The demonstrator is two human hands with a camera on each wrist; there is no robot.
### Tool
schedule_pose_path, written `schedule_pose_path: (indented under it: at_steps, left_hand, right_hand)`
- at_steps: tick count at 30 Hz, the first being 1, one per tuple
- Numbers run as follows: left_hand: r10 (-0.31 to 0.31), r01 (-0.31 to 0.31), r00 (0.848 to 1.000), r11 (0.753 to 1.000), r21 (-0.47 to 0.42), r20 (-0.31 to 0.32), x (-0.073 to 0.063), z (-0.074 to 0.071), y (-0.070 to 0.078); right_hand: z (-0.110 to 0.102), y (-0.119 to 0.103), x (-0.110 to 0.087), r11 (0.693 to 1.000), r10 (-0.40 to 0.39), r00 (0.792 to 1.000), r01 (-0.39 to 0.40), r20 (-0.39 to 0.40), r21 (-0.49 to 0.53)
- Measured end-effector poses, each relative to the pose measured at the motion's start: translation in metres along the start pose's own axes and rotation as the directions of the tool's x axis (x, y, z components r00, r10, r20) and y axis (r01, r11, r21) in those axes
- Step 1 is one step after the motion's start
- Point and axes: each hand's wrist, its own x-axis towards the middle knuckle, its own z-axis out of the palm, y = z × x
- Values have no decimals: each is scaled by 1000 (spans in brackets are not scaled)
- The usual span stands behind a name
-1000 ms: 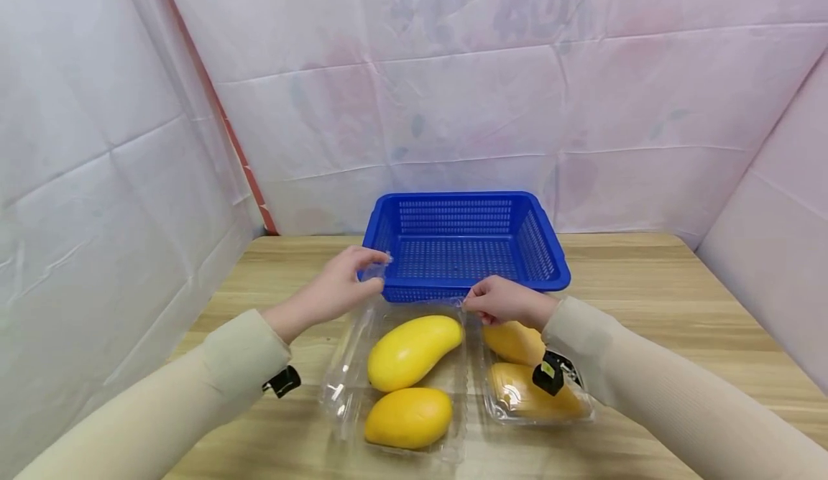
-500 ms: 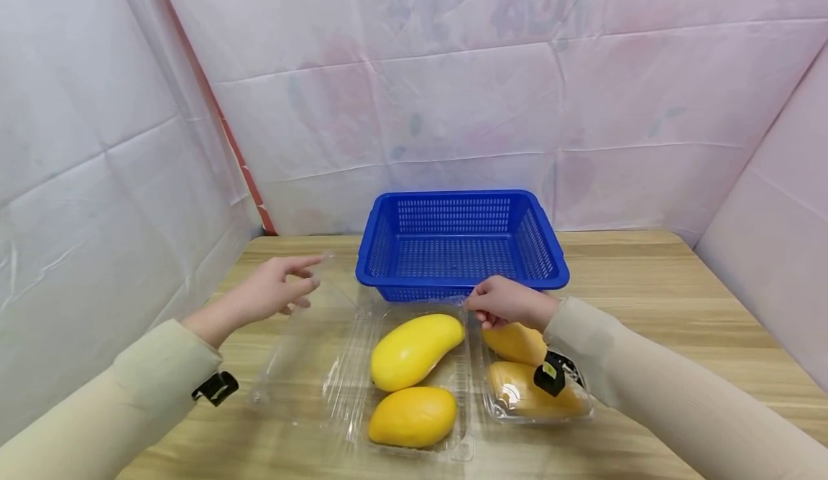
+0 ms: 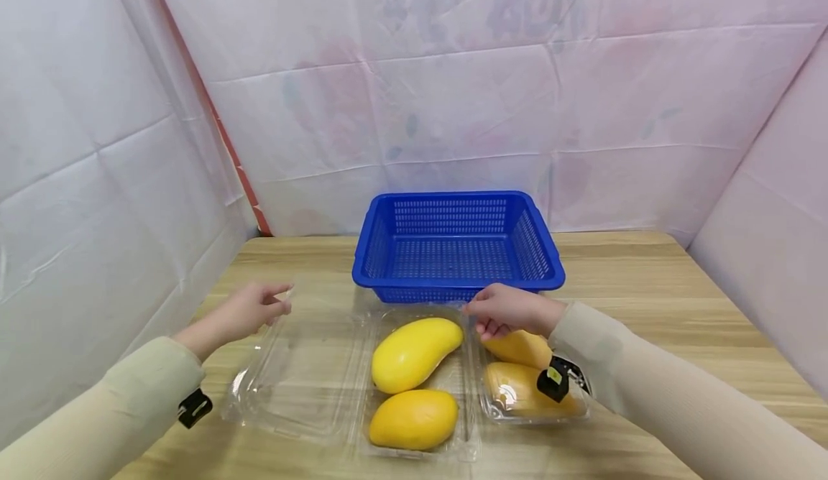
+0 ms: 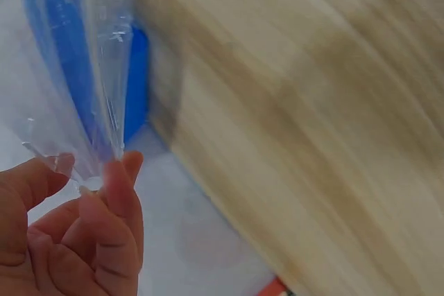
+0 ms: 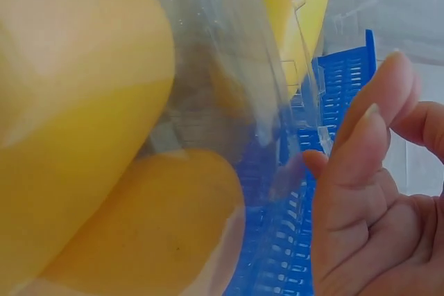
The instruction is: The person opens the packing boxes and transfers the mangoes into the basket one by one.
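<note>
A clear plastic clamshell box (image 3: 362,401) lies opened out on the wooden table, its lid (image 3: 304,386) swung to the left. Two yellow mangoes sit in its base: a long mango (image 3: 414,354) behind a rounder mango (image 3: 414,420). With thumb and fingers my left hand (image 3: 249,311) pinches the lid's far left corner; the left wrist view shows the plastic edge between the fingertips. My right hand (image 3: 507,309) pinches the base's far right corner. Beneath that hand is a second clear box (image 3: 498,415), closed, with two mangoes (image 3: 533,386) inside, partly hidden by the right wrist.
A blue slotted basket (image 3: 459,282) stands behind the boxes, with nothing inside it. White printed sheets (image 3: 414,106) hang at the back and both sides of the table (image 3: 647,307). Each wrist carries a small black camera (image 3: 194,408).
My left hand has drawn the lid leftward and down, from standing nearly upright to lying almost flat on the left. My right hand has kept its place at the base's corner.
</note>
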Motion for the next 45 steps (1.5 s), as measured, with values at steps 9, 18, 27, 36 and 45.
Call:
schedule_pose_path:
  at_steps: [9, 18, 27, 36, 45]
  left_hand:
    - [-54, 52, 998, 996, 71, 15, 7, 9, -18]
    - [-106, 103, 994, 989, 110, 20, 15, 21, -32]
    - [-137, 132, 990, 979, 153, 21, 16, 28, -35]
    - [-144, 129, 988, 970, 206, 61, 22, 33, -35]
    - [-152, 129, 987, 945, 302, 55, 25, 34, -23]
  right_hand:
    - [2, 5, -1, 999, -28, 999, 26, 47, 32]
    - [9, 8, 1, 998, -50, 996, 47, 75, 35]
    - [12, 10, 1, 997, -61, 995, 58, 76, 44]
    - [8, 5, -11, 994, -104, 991, 101, 88, 44]
    - [-2, 7, -23, 991, -125, 989, 120, 83, 60]
